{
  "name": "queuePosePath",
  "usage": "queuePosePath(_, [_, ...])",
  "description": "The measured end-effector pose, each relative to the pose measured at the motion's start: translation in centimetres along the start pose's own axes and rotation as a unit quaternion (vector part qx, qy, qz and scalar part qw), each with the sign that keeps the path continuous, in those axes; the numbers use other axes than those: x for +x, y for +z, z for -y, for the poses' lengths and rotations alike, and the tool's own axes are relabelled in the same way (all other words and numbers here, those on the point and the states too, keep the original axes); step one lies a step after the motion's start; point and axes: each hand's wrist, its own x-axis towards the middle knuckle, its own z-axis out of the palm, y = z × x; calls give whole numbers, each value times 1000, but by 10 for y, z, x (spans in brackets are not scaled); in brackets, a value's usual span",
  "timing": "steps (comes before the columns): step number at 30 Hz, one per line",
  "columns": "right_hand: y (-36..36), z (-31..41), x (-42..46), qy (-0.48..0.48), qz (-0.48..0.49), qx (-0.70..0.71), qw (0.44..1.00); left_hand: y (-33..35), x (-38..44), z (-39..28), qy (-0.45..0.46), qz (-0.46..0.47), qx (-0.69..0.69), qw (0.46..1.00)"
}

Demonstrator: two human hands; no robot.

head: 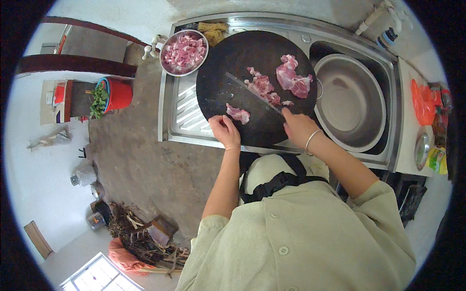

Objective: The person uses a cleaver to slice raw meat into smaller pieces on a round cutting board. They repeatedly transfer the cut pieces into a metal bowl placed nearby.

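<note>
My right hand (299, 128) grips the handle of a kitchen knife (251, 89), whose blade points up and left across a round black cutting board (222, 65). Just beyond the blade lies a cluster of chopped raw meat (261, 84). A larger raw chunk of meat (294, 78) rests on the board's right side, and a tiny scrap (287, 103) is close to my right fingers. My left hand (226, 132) is at the board's near-left edge with its fingers curled; whether anything is inside them is hidden. Beside it lies a small strip of meat (238, 114).
A metal bowl of diced meat (184, 52) stands left of the board. Under the board is a stainless steel sink unit (185, 109); its basin on the right holds a large metal bowl (349, 98). Yellow sponges (213, 32) sit behind. An orange plastic bag (424, 103) lies far right.
</note>
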Motion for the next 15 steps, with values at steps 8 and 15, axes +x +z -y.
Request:
queuePosePath(8, [17, 28, -1, -64, 43, -29, 997, 4, 7, -23, 95, 129, 163, 974])
queuePosePath(15, [-3, 10, -13, -44, 122, -30, 991, 12, 7, -15, 9, 157, 239, 958])
